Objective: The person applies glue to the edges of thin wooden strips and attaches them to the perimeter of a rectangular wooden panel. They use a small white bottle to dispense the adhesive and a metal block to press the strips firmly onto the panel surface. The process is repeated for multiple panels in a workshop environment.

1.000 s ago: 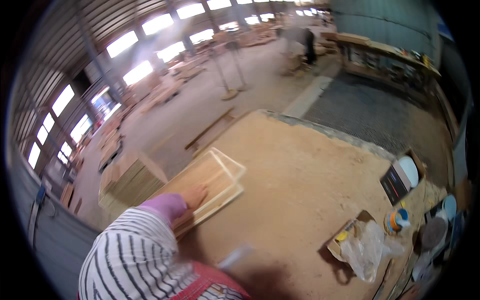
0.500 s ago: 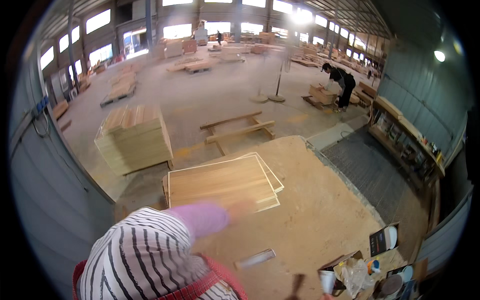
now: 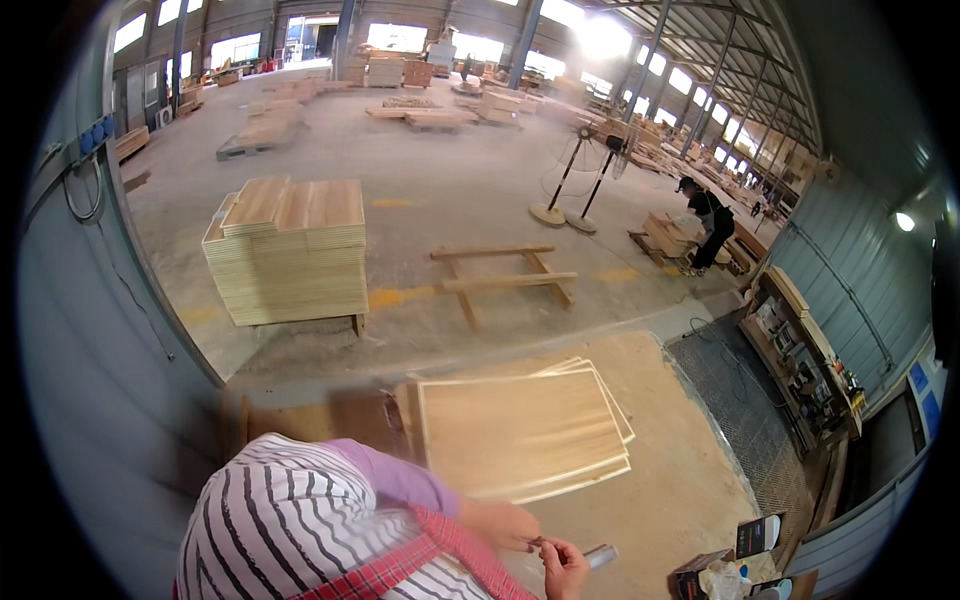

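My left hand (image 3: 503, 525), below a purple sleeve, meets my right hand (image 3: 566, 572) over the tan work surface (image 3: 690, 470). The fingers of both hands are closed and nearly touch at the tips. A small dark thing shows between them, too small to name. Just past my right hand lies a pale, tube-like piece (image 3: 602, 556), partly hidden behind the fingers. Beyond my hands, flat wooden panels (image 3: 520, 425) with pale edges lie in a slightly fanned stack.
An open carton (image 3: 690, 578) with clear plastic and a dark box (image 3: 757, 536) stand at the lower right. A tall panel stack (image 3: 290, 275) and a wooden frame (image 3: 510, 282) are on the floor ahead. A co-worker (image 3: 710, 225) bends over boards farther off, near standing fans (image 3: 548, 213).
My left arm has drawn back from over the panels, and my right hand has come in from the lower edge to meet it. The whole view has shifted and tilted.
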`<state>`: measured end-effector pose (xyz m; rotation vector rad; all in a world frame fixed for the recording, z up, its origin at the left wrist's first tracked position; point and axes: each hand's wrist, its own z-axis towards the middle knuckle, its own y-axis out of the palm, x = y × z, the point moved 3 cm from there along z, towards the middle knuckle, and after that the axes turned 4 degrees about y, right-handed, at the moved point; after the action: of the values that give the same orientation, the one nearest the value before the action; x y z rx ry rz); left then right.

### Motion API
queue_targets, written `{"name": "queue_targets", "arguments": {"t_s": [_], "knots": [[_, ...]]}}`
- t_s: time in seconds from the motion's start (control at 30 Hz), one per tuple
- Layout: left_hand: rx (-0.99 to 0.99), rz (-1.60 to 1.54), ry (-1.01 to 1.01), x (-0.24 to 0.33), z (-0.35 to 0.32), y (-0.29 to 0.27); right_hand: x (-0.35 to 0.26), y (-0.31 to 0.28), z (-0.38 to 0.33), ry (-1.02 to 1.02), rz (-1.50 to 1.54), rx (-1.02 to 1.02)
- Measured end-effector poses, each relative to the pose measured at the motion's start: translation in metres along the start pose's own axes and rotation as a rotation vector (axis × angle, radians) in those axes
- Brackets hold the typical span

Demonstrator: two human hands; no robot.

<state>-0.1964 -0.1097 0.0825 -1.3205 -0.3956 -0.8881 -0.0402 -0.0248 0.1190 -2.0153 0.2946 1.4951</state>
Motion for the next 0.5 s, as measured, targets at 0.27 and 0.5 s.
{"name": "queue_targets", "arguments": {"t_s": [0.27, 0.5], "knots": [[0.462, -0.514, -0.439, -0.059, -0.104, -0.08, -0.027, 0.161, 0.063, -0.003, 0.369, 0.108], [0.44, -0.602, -0.411, -0.079, -0.125, -0.102, -0.016, 0.187, 0.076, 0.043, -0.019, 0.042]]}}
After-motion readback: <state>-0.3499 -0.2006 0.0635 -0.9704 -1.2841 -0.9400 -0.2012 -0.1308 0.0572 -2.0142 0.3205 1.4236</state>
